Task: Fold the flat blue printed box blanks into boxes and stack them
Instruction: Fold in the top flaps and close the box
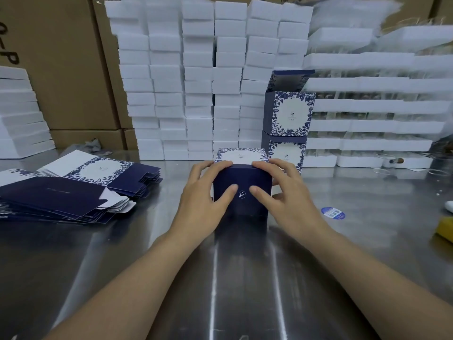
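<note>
Steel bench is carrying flat blanks at left and a finished stack behind. The folded box is standing at centre; left hand and right hand are each wrapping their grip over its top edge. Light, crushable card, probably: corners are offering the stiffest hold

Table lies open in front and right of the box; blanks crowd the left; stacked boxes (just behind) and foam blocks wall the back.
</note>
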